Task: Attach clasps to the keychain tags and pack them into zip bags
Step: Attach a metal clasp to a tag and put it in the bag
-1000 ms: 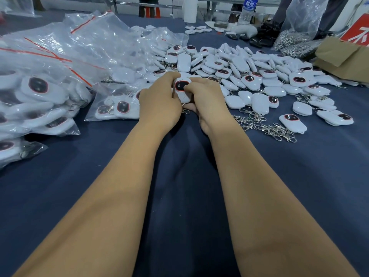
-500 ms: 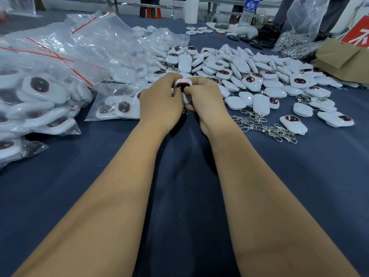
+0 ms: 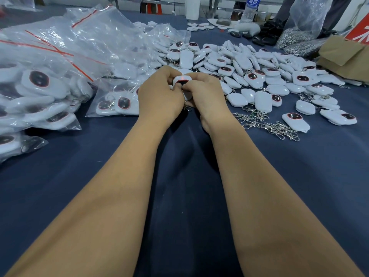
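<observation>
Hands have closed in tighter since a second ago: left hand [image 3: 159, 94] and right hand [image 3: 201, 90] both pinch one tag [image 3: 180, 79], probably steadying it for the clasp. Spare clasps [image 3: 265, 123] lie just right of the tag, within easy reach.

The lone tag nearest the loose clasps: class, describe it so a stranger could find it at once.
Start at the big tag pile on the blue cloth, right of the hands. Follow its near edge to the clasps. The tag lies just right of them, face up with its dark red-rimmed window showing, apart from the pile.
</observation>
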`<act>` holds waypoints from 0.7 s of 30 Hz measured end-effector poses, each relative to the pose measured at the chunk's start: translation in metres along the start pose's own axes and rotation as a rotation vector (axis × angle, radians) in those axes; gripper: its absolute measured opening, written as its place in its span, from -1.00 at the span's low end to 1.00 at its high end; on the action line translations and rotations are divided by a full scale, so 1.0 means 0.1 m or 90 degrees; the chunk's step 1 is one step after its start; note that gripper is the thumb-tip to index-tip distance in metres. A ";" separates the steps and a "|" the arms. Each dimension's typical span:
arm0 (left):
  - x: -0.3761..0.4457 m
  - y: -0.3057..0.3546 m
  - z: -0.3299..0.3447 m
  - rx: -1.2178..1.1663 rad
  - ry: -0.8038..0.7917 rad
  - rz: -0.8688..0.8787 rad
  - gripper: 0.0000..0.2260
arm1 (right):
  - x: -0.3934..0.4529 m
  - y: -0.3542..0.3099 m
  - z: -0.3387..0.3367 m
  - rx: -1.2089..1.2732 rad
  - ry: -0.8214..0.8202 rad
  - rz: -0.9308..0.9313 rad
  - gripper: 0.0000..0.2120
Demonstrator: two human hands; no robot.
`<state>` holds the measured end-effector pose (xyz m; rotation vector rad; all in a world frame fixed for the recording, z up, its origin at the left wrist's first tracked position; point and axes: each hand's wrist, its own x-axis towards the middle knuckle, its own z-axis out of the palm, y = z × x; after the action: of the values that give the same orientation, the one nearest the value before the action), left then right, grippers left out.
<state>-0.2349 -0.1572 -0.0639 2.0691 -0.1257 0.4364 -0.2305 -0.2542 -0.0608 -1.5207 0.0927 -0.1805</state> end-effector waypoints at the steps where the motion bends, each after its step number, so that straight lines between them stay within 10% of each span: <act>1: 0.00 0.00 0.00 0.000 0.002 -0.002 -0.86 | 0.00 0.00 0.00 -0.004 -0.002 -0.001 -0.74; 12: 0.01 0.09 -0.10 -0.117 0.126 0.072 -0.71 | 0.01 0.00 -0.03 0.034 0.103 -0.078 -0.81; 16: 0.05 0.03 -0.22 0.079 0.224 0.085 -0.78 | 0.00 0.00 -0.06 0.038 0.136 -0.095 -0.85; 21: 0.05 -0.05 -0.12 0.376 0.094 0.028 -0.63 | 0.01 -0.01 -0.03 0.140 0.148 -0.062 -0.93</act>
<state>-0.2324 -0.1440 -0.0603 2.6019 0.0556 0.7155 -0.2304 -0.2578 -0.0597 -1.2811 0.1777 -0.4315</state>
